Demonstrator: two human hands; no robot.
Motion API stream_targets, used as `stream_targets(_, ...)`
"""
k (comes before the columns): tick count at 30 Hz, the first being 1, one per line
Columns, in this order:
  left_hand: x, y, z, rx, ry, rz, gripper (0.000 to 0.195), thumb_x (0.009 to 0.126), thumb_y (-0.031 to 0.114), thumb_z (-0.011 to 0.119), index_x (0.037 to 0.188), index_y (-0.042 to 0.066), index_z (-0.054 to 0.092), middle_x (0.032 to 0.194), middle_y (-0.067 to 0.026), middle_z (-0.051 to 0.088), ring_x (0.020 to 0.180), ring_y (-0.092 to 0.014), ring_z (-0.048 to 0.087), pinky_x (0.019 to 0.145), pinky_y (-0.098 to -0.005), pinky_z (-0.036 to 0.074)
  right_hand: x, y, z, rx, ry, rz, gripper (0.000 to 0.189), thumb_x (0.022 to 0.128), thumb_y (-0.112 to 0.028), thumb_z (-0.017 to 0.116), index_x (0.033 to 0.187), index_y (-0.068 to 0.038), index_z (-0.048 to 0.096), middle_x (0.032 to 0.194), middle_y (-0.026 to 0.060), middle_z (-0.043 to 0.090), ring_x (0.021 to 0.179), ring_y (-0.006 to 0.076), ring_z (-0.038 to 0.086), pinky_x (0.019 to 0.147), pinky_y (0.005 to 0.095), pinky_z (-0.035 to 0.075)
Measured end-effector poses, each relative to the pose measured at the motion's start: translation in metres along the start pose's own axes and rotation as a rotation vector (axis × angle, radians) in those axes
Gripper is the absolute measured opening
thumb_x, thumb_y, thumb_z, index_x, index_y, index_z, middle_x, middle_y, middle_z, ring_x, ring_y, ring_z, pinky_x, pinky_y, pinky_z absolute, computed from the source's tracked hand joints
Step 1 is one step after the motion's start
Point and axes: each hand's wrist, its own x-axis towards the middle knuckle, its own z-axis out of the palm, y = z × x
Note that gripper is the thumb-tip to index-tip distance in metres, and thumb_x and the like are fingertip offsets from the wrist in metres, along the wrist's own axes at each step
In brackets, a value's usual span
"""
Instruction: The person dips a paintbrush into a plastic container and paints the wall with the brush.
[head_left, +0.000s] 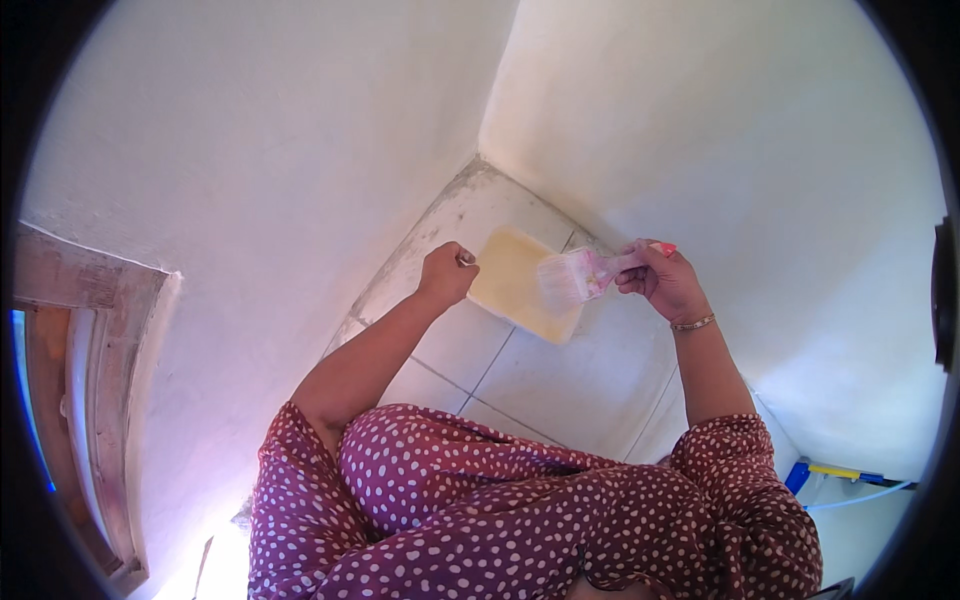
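My right hand (660, 279) grips the handle of a wide, flat paintbrush (589, 274). Pale paint coats its ferrule and bristles, and a red handle end shows past my fingers. The bristle tips point left, over the right side of a shallow rectangular tray (517, 274) with cream-coloured liquid or coating inside. At the tray's left edge, my left hand (448, 276) is closed with thumb and finger pinched on the rim. Whether the tray rests on the floor or is held just above it, I cannot tell.
Pale floor tiles (457, 367) with dark joints lie beneath. Two whitish walls (300, 135) meet in a corner ahead. A weathered wooden frame (120, 330) stands at left. At lower right is a blue and yellow object (832, 472) near a pale cord (862, 499).
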Motion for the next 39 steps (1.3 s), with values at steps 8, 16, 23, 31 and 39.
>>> stream_targets(8,0.001,0.003,0.004,0.000,-0.001,-0.032,0.020,0.072,0.014,0.069,0.085,0.001,0.061,0.076,-0.0118,0.064,0.070,-0.022,0.063,0.064,-0.0323,0.051,0.004,0.038,-0.025,0.404,-0.080,0.088,0.028,0.097,-0.030,0.050,0.098,-0.004,0.059,0.081,0.0090,0.067,0.069,0.0198,0.065,0.063,0.0300,0.056)
stream_targets(16,0.005,-0.017,0.007,0.041,0.045,0.069,0.021,0.070,0.018,0.070,0.083,0.003,0.063,0.078,-0.0115,0.065,0.073,-0.024,0.064,0.069,-0.0335,0.051,-0.012,-0.024,-0.003,0.449,-0.077,-0.175,0.026,0.097,-0.026,0.050,0.097,-0.002,0.058,0.086,0.0107,0.065,0.071,0.0207,0.066,0.066,0.0314,0.056)
stream_targets(23,-0.006,-0.013,0.003,0.155,0.096,0.173,0.019,0.073,0.017,0.067,0.086,0.003,0.063,0.082,-0.0128,0.065,0.078,-0.026,0.064,0.072,-0.0349,0.051,-0.003,-0.132,0.080,-0.119,0.161,-0.718,0.020,0.093,-0.015,0.055,0.102,0.003,0.058,0.085,0.0103,0.065,0.075,0.0206,0.066,0.070,0.0321,0.056)
stream_targets(31,-0.007,-0.009,0.007,0.166,0.077,0.214,0.019,0.075,0.017,0.066,0.087,0.003,0.062,0.082,-0.0138,0.065,0.079,-0.027,0.064,0.072,-0.0353,0.051,0.081,-0.173,0.116,-0.822,0.189,-1.016,0.013,0.084,-0.012,0.064,0.091,-0.001,0.067,0.080,0.0037,0.067,0.069,0.0098,0.058,0.066,0.0258,0.048)
stream_targets(39,-0.005,-0.014,0.009,0.103,0.046,0.165,0.019,0.074,0.017,0.068,0.085,0.003,0.062,0.080,-0.0131,0.066,0.077,-0.026,0.065,0.071,-0.0344,0.051,0.019,-0.317,0.135,-1.052,0.183,-1.260,0.016,0.089,-0.010,0.059,0.100,0.001,0.065,0.087,0.0035,0.065,0.081,0.0106,0.061,0.074,0.0259,0.051)
